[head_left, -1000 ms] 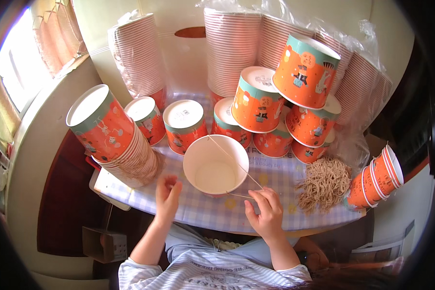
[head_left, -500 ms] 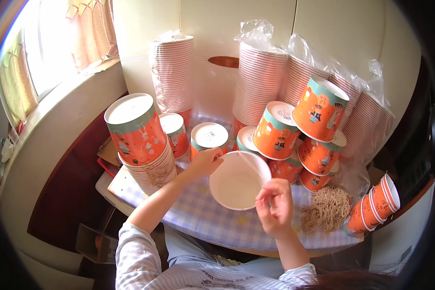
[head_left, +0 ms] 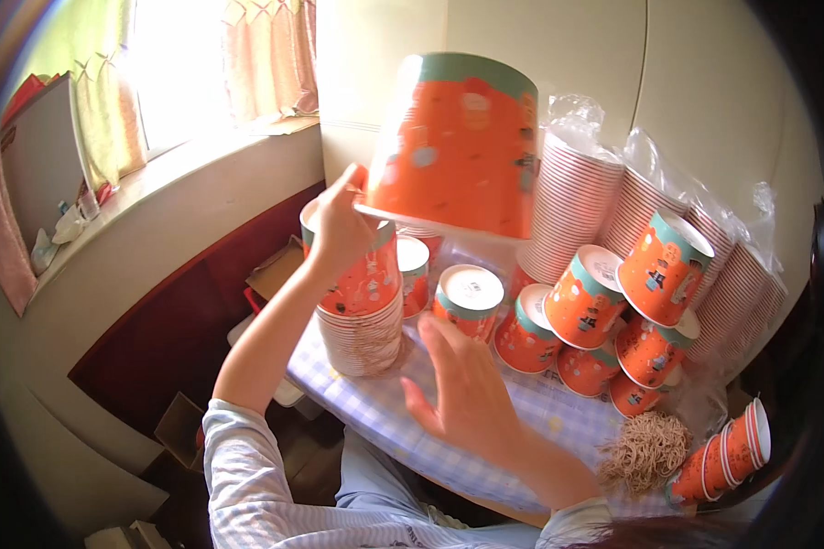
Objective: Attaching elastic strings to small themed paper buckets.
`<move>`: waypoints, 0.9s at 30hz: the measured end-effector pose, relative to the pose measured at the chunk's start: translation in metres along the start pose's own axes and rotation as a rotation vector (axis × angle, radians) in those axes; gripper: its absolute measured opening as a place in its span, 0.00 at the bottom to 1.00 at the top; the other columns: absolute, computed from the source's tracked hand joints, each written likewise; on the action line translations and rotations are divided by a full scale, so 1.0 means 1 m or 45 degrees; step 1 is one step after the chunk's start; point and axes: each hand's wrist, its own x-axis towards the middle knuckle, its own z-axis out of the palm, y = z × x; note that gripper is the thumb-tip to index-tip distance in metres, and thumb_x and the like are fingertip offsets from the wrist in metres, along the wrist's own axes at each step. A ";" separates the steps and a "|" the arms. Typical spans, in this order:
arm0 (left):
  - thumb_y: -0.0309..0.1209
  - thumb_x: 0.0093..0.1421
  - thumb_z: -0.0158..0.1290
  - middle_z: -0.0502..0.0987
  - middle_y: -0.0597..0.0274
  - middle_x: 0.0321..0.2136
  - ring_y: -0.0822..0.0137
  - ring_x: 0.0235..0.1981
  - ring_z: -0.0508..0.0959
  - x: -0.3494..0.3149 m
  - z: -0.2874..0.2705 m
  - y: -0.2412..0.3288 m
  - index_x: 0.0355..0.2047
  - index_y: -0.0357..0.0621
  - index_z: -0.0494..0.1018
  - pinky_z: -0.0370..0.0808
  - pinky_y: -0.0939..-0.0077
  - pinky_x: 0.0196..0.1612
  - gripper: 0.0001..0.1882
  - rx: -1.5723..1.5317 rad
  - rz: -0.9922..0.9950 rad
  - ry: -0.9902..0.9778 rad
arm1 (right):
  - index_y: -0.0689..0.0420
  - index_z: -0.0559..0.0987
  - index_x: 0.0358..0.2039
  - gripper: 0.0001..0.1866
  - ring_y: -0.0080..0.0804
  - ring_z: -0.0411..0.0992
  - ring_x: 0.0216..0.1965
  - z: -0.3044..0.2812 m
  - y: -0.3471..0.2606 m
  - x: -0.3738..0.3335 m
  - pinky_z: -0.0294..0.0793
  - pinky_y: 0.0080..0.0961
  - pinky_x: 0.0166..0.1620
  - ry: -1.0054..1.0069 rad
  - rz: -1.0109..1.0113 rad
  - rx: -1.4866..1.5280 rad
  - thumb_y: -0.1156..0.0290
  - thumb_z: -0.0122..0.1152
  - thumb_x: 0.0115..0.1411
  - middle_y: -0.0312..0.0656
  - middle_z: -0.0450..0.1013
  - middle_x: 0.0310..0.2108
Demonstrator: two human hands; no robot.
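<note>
An orange paper bucket (head_left: 453, 151) with a green band is raised upside down in front of me, its rim downward. My left hand (head_left: 343, 224) is closed on the rim at its left side. My right hand (head_left: 467, 393) hangs below it over the table, fingers apart and holding nothing. Behind my left hand stands a nested stack of paper buckets (head_left: 362, 339), partly covered by that hand, with thin twine strands near its base. Closest to my right fingertips is an upturned orange bucket (head_left: 471, 291) on the checked tablecloth (head_left: 412, 435).
Upturned buckets (head_left: 584, 302) are piled up at the right. Behind them stand tall nested stacks (head_left: 572, 206) in clear plastic bags. A heap of brown twine (head_left: 645, 448) lies near the front right edge, beside a tilted row of nested buckets (head_left: 725, 457). A cardboard box (head_left: 181, 430) sits below, left.
My left hand has lifted the bucket from above the table and turned it from mouth-up to upside down. My right hand has come away from it, and the view has swung left.
</note>
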 end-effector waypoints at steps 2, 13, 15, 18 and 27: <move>0.23 0.48 0.54 0.66 0.69 0.21 0.80 0.25 0.63 0.019 -0.017 0.024 0.24 0.37 0.64 0.65 0.84 0.28 0.08 0.125 0.207 -0.043 | 0.66 0.54 0.54 0.39 0.38 0.66 0.36 0.017 0.007 0.012 0.65 0.31 0.42 -0.007 -0.034 -0.055 0.72 0.62 0.43 0.49 0.65 0.41; 0.26 0.50 0.50 0.63 0.52 0.24 0.51 0.23 0.70 -0.001 -0.092 -0.031 0.27 0.41 0.60 0.67 0.64 0.24 0.09 1.067 0.274 0.233 | 0.63 0.70 0.41 0.21 0.33 0.67 0.29 0.097 0.074 0.046 0.66 0.30 0.35 0.091 -0.166 -0.341 0.73 0.56 0.43 0.40 0.67 0.24; 0.26 0.48 0.50 0.66 0.53 0.27 0.50 0.26 0.72 -0.015 -0.093 -0.031 0.30 0.42 0.59 0.68 0.62 0.24 0.11 1.268 0.261 0.150 | 0.62 0.72 0.37 0.17 0.32 0.67 0.27 0.100 0.090 0.042 0.66 0.28 0.33 0.085 -0.193 -0.315 0.74 0.53 0.43 0.40 0.67 0.22; 0.27 0.47 0.51 0.67 0.56 0.26 0.52 0.25 0.73 -0.038 -0.095 -0.032 0.33 0.42 0.60 0.71 0.65 0.23 0.14 1.471 0.345 0.047 | 0.61 0.71 0.32 0.14 0.35 0.67 0.28 0.105 0.110 0.031 0.66 0.29 0.34 0.014 -0.093 -0.332 0.73 0.55 0.42 0.40 0.66 0.22; 0.25 0.47 0.52 0.66 0.65 0.20 0.69 0.20 0.72 -0.099 -0.098 -0.028 0.36 0.43 0.65 0.72 0.78 0.20 0.15 1.716 0.494 -0.146 | 0.62 0.69 0.34 0.18 0.39 0.68 0.33 0.124 0.129 -0.001 0.67 0.33 0.38 -0.221 0.111 -0.203 0.68 0.60 0.42 0.44 0.69 0.30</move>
